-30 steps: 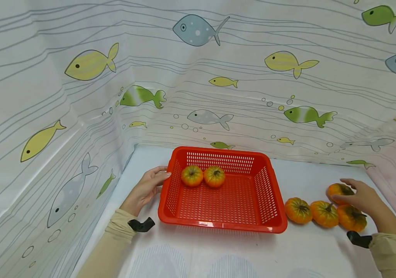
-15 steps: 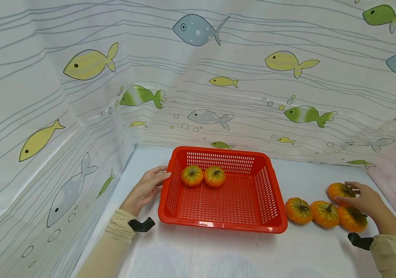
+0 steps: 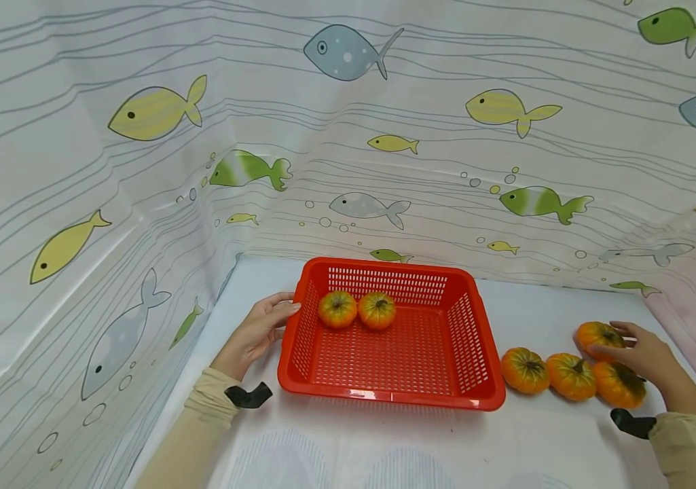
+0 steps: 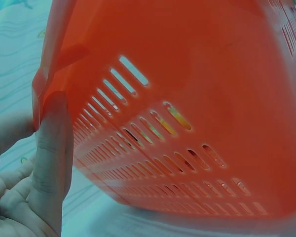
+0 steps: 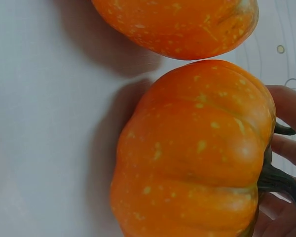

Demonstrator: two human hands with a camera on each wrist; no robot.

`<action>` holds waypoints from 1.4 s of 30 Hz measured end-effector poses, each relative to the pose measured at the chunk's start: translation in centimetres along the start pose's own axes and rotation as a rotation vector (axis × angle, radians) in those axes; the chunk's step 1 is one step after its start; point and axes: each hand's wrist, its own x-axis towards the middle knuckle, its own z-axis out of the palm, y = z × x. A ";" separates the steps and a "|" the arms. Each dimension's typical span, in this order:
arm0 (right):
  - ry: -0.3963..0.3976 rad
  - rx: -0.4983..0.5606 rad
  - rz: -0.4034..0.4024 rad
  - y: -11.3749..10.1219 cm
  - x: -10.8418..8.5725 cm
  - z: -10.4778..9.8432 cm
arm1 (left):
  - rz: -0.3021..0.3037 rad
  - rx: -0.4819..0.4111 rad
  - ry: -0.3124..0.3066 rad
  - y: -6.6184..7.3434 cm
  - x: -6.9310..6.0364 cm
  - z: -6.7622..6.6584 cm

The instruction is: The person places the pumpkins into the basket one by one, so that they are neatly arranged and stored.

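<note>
Two small orange pumpkins [image 3: 377, 311] sit side by side at the back left inside a red plastic basket [image 3: 384, 399]. My left hand [image 3: 259, 333] holds the basket's left rim; in the left wrist view its thumb and a finger [image 4: 52, 163] pinch that rim. At the right, several more pumpkins rest on the table. My right hand [image 3: 644, 350] is at the rearmost pumpkin [image 3: 595, 336], its thumb and fingers spread loosely along the right side. A nearer pumpkin [image 5: 197, 158] with a dark stem hides part of that hand in the right wrist view.
A row of pumpkins, among them the left one [image 3: 525, 370] and the middle one [image 3: 571, 377], stands close to the basket's right side. The white table [image 3: 421, 441] ends at fish-printed walls [image 3: 299, 122] behind and to the left.
My right hand has drawn slightly to the right, baring more of the rearmost pumpkin, which has barely shifted. My left hand and the basket have not moved.
</note>
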 end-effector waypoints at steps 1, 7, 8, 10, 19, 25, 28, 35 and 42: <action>0.000 0.003 0.002 0.0 0.0 0.0 | 0.001 0.005 0.000 0.0 0.0 0.0; 0.000 0.018 0.008 0.1 -0.1 0.0 | 0.003 0.019 0.004 0.0 0.0 0.0; 0.002 0.016 0.008 0.2 -0.1 0.0 | 0.002 0.017 0.003 0.0 0.0 0.0; 0.005 0.010 0.008 0.3 -0.1 0.0 | 0.002 0.016 0.000 0.0 0.0 0.0; 0.029 0.012 -0.012 0.6 -0.2 -0.2 | 0.004 0.011 0.000 0.0 -0.1 0.0; 0.052 0.012 -0.029 0.3 -0.5 -0.4 | 0.008 0.014 0.001 0.0 -0.1 0.0; 0.080 -0.005 -0.050 -0.1 -0.7 -0.6 | 0.007 0.012 -0.002 0.0 -0.1 0.1; 0.116 -0.014 -0.067 -1.5 -1.0 -1.0 | -0.005 -0.025 -0.010 0.3 -0.2 0.3; 0.115 -0.009 -0.082 -3.4 -1.1 -1.3 | -0.013 -0.026 -0.012 0.3 -0.2 0.3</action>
